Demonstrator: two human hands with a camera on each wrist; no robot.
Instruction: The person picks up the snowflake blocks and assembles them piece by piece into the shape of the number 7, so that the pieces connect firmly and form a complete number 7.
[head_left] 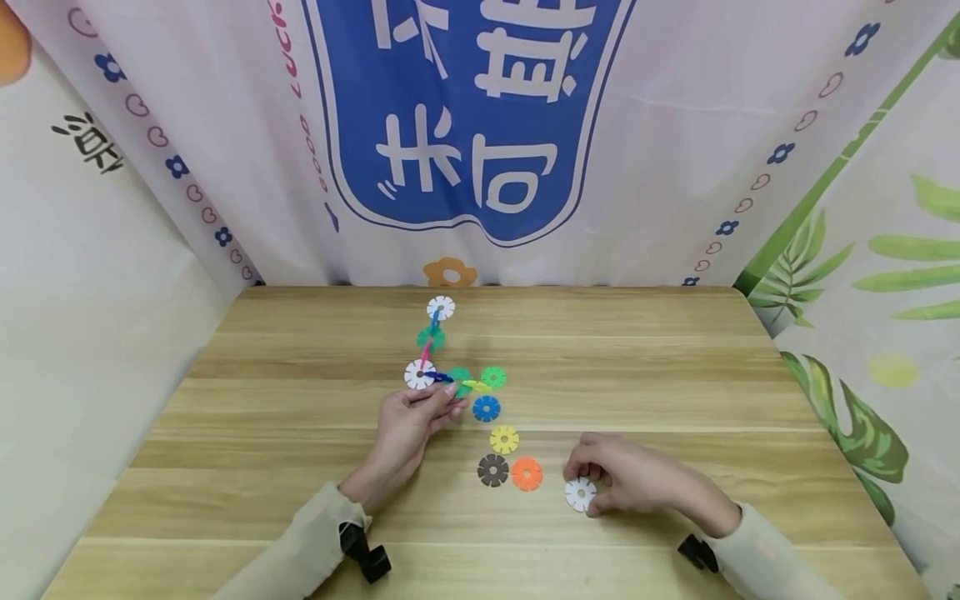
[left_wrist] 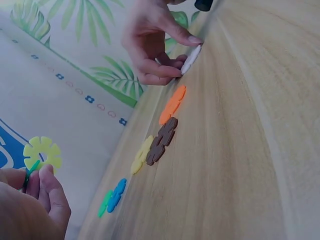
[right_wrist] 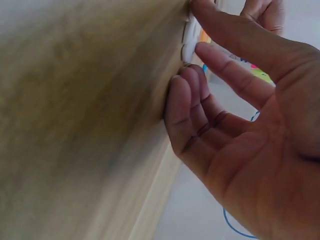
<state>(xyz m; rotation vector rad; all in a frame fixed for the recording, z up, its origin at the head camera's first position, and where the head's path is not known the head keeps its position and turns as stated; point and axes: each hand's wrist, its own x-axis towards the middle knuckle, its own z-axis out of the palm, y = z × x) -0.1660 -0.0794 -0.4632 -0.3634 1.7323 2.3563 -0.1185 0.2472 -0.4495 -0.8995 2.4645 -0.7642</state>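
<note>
My left hand (head_left: 408,421) pinches a green slotted disc (head_left: 459,375) in a chain of interlocking plastic snowflake discs. A yellow disc (left_wrist: 52,150) is slotted onto the green one at the near end. From there the chain runs through a dark blue disc (head_left: 438,377), a white disc (head_left: 412,372), a pink disc (head_left: 426,354), another green disc (head_left: 435,342) and a blue disc (head_left: 434,320) to a white end disc (head_left: 447,309). With thumb and fingers at its edges, my right hand (head_left: 637,477) grips a loose white disc (head_left: 573,495) at the tabletop.
Between the hands, loose discs lie on the wooden table (head_left: 675,367): light green (head_left: 502,377), blue (head_left: 478,409), yellow (head_left: 513,439), dark brown (head_left: 484,471) and orange (head_left: 536,475). A printed curtain (head_left: 667,167) hangs along the table's far edge.
</note>
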